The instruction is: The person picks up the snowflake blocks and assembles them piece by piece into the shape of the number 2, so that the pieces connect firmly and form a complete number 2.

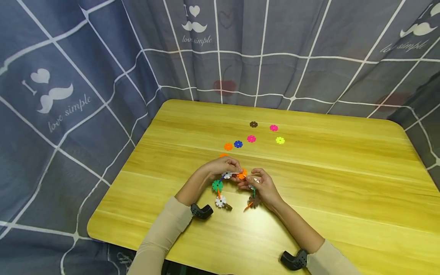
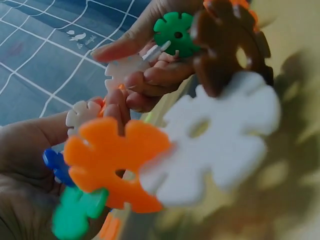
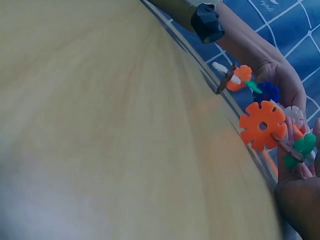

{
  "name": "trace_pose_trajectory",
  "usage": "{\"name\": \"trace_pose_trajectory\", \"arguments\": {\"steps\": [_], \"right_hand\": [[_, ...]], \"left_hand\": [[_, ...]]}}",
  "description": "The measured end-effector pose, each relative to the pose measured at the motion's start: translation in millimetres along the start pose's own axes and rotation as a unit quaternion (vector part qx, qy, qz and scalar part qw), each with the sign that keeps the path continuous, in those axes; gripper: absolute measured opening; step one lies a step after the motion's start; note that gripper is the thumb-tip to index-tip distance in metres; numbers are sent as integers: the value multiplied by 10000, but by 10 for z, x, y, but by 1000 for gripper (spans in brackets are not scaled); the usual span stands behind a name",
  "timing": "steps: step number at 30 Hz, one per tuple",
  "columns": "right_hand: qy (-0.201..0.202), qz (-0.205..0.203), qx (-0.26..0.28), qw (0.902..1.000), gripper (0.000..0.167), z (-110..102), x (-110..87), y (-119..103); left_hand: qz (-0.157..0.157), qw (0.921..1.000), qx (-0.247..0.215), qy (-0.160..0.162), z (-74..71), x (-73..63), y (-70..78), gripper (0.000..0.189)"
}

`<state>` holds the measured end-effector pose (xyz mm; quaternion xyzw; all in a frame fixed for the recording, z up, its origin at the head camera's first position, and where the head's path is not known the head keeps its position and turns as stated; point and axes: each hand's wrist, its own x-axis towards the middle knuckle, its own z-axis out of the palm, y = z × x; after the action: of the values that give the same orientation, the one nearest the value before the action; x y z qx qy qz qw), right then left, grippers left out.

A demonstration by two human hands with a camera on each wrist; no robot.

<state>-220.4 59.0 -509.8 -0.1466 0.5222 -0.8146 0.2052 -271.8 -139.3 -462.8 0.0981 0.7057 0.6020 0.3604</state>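
Observation:
A chain of notched plastic snowflake discs hangs between the two hands, low over the table in the head view. My left hand [image 1: 220, 166] pinches its upper stretch near a white disc and an orange disc [image 1: 242, 174]. Below that hand follow a green disc [image 1: 217, 185] and another white disc [image 1: 220, 201]. My right hand [image 1: 268, 190] holds a white disc [image 2: 125, 72] between thumb and fingers, beside the orange one. From it hang a green disc [image 2: 175, 34] and a brown disc [image 1: 253, 201]. Fingers partly hide where the two hands' pieces meet.
Loose discs lie on the wooden table [image 1: 343, 172] beyond the hands: orange [image 1: 228, 146], blue [image 1: 238, 144], brown [image 1: 253, 124], yellow [image 1: 280, 140] and two pink, one of them nearer [image 1: 251, 139]. Another orange disc is partly behind the left hand. A grey checked curtain [image 1: 275, 72] borders the table.

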Motion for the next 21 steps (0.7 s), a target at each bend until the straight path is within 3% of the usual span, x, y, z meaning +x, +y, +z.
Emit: {"name": "trace_pose_trajectory", "arguments": {"steps": [5, 8, 10, 14, 18, 21], "right_hand": [[51, 327, 289, 9990, 46, -28, -1, -58], [87, 495, 533, 9973, 63, -67, -10, -93], [201, 562, 517, 9969, 66, -85, -14, -106], [221, 497, 301, 9981, 46, -93, -11, -95], [203, 406, 163, 9988, 29, -74, -6, -66], [253, 356, 93, 9990, 26, -68, -6, -58]], "left_hand": [[-18, 9993, -369, -77, -44, -2, 18, 16], [-32, 9983, -566, 147, -90, -42, 12, 15], [-23, 9972, -671, 324, -126, -63, 0, 14], [-8, 9952, -873, 437, -174, -65, -23, 11], [160, 9957, -854, 324, -194, -59, -22, 17], [545, 9980, -293, 153, -198, -52, -18, 29]]}}
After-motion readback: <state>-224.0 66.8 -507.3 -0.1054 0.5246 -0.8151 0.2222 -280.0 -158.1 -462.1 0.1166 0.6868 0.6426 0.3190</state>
